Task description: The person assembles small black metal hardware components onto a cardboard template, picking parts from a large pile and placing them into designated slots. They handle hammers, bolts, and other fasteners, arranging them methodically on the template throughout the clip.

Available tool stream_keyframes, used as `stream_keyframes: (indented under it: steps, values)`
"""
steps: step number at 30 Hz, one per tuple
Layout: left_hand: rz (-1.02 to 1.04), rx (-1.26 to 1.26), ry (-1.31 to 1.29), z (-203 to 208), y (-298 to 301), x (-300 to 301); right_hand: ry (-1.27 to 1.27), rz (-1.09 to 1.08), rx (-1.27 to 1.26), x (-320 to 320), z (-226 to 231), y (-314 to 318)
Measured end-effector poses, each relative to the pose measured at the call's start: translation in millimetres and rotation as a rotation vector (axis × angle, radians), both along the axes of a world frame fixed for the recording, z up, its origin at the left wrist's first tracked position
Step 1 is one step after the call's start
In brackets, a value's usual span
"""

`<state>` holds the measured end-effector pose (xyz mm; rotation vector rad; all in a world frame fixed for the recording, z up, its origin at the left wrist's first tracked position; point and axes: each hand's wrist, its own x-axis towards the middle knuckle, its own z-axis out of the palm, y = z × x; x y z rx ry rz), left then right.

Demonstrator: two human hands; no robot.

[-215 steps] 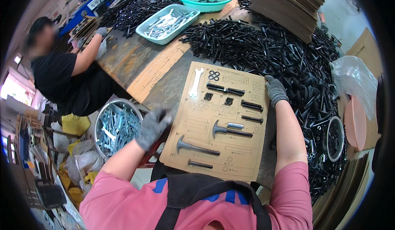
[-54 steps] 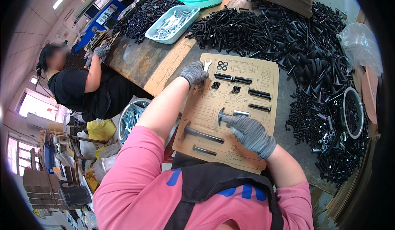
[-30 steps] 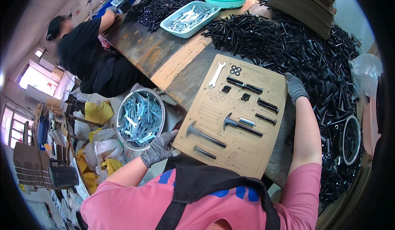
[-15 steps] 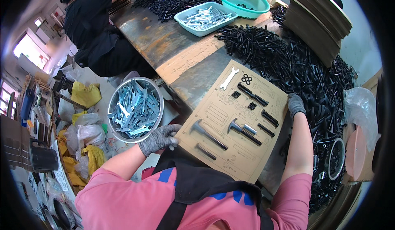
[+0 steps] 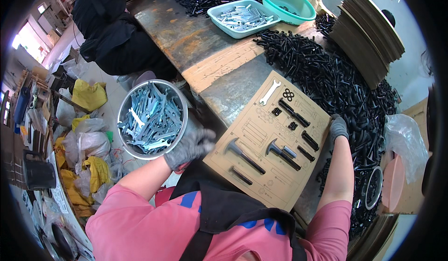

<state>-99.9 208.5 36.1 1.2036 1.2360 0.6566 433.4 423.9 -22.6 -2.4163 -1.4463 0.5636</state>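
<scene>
A brown cardboard sheet [image 5: 261, 142] printed with part outlines lies tilted over the table's near edge. On it are a silver open-end wrench [image 5: 269, 92], several black rings [image 5: 288, 94], black bolts [image 5: 294, 113], two black T-headed pieces [image 5: 245, 156], a silver tube [image 5: 290, 152] and short dark rods [image 5: 241, 175]. My right hand [image 5: 339, 126], in a grey glove, grips the sheet's right edge. Beside the sheet's left corner, my gloved left hand [image 5: 192, 146] is blurred, with its fingers stretched out and nothing seen in them.
A metal bowl of wrenches [image 5: 185, 121] stands at left. Black bolts [image 5: 317, 65] are heaped across the table, near a pale tray of silver tubes [image 5: 242, 33] and a green basin [image 5: 305, 13]. Cardboard sheets [image 5: 366, 39] are stacked at right. A person in black [image 5: 121, 41] sits far left.
My left hand has come off the sheet's left edge and moved slightly toward the bowl side. My right hand keeps its hold. The whole view has shifted a little.
</scene>
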Motion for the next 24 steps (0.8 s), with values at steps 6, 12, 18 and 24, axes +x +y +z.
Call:
stream_keyframes:
  steps: [6,12,18,24]
  values:
    - [-0.018,0.548,0.356,28,121,71,0.097,0.267,0.519,-57,43,-44]
    - [-0.167,0.466,0.799,34,205,134,0.288,0.484,0.624,-100,66,-128]
    - [-0.147,0.275,0.803,1,242,125,0.444,0.403,0.515,-111,74,-189]
    - [0.079,0.274,0.584,16,229,102,0.705,0.408,0.432,-155,74,-206]
